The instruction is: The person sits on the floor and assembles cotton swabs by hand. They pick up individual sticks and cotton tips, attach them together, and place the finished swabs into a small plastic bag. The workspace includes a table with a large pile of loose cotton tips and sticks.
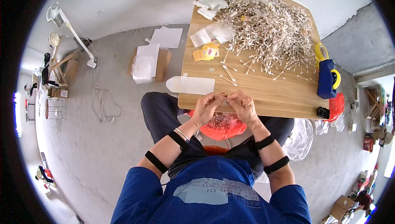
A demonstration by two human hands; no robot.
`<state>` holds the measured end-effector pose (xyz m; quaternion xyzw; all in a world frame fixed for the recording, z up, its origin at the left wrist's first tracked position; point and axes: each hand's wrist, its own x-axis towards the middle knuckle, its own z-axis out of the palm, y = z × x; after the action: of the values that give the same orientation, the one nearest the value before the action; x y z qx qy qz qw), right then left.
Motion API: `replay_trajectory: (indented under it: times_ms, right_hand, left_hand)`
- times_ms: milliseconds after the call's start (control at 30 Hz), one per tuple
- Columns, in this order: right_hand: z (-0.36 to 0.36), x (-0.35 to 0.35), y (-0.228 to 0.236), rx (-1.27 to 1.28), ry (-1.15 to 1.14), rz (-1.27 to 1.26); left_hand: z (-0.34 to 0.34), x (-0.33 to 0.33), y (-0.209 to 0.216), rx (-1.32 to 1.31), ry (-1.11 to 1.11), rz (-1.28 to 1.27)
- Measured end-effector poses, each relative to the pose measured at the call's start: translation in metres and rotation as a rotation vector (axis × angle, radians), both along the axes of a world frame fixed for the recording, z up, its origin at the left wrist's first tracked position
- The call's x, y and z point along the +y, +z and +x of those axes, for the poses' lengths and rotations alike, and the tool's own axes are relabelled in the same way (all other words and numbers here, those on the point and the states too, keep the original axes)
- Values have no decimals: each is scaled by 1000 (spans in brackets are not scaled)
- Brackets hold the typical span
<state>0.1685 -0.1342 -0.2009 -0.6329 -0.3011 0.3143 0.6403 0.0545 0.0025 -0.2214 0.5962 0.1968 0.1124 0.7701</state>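
My left hand (206,107) and my right hand (243,105) meet over the near edge of the wooden table (284,96). Thumbs and fingertips are pinched together on both; anything between them is too small or hidden to make out. Just beyond them lie a few loose cotton swabs (228,74), and a large heap of cotton swabs (273,31) covers the far right part of the tabletop. A flat white packet (191,85) with a pointed end rests left of my hands. Beneath them, between my knees, hangs a red plastic bag (222,132) with a mass of thin sticks inside.
Yellow cards (205,53) and clear plastic bags (222,31) lie left of the heap. At the right edge stand a blue tape dispenser (326,82) and a small black device (323,112). On the floor are a cardboard box (163,64) and clear plastic (297,139).
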Motion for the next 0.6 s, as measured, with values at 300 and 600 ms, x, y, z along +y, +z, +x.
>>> replay_trajectory:
  times_ms: [300, 600]
  right_hand:
    - [8, 0, -14, 62, 22, -6]
    - [4, 3, -15, -13, 16, 43]
  left_hand:
    - [4, 9, -10, -131, -84, -117]
    - [5, 3, -3, -55, -45, -91]
